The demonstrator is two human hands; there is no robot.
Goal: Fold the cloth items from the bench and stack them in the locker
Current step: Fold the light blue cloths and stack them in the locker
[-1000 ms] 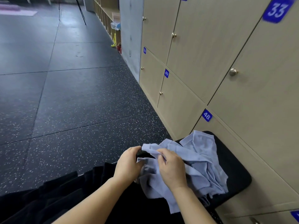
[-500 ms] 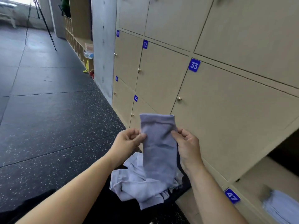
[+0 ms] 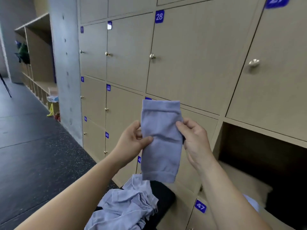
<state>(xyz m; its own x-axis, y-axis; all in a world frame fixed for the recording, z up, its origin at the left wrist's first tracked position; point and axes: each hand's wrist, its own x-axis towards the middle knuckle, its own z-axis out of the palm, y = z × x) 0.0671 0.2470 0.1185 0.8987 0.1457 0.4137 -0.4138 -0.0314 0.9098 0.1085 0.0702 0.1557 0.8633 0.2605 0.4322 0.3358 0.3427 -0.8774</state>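
Note:
A light blue cloth sleeve (image 3: 161, 143) hangs upright in front of the lockers, held at mid-height from both sides. My left hand (image 3: 132, 141) pinches its left edge and my right hand (image 3: 194, 138) grips its right edge. Below it, a crumpled pile of similar blue cloths (image 3: 126, 206) lies on the black bench (image 3: 164, 195). To the right, one locker (image 3: 259, 156) stands open; a pale folded cloth (image 3: 252, 203) shows inside, partly hidden by my right forearm.
A wall of tan locker doors with blue number tags, such as 28 (image 3: 159, 16) and 47 (image 3: 200, 206), fills the right. A concrete pillar (image 3: 66, 72) stands left of them. Dark speckled floor (image 3: 33, 155) stretches to the left.
Both hands lifted one cloth out of the pile on the bench and now hold it up higher. The view swung up and right, bringing the open locker into sight.

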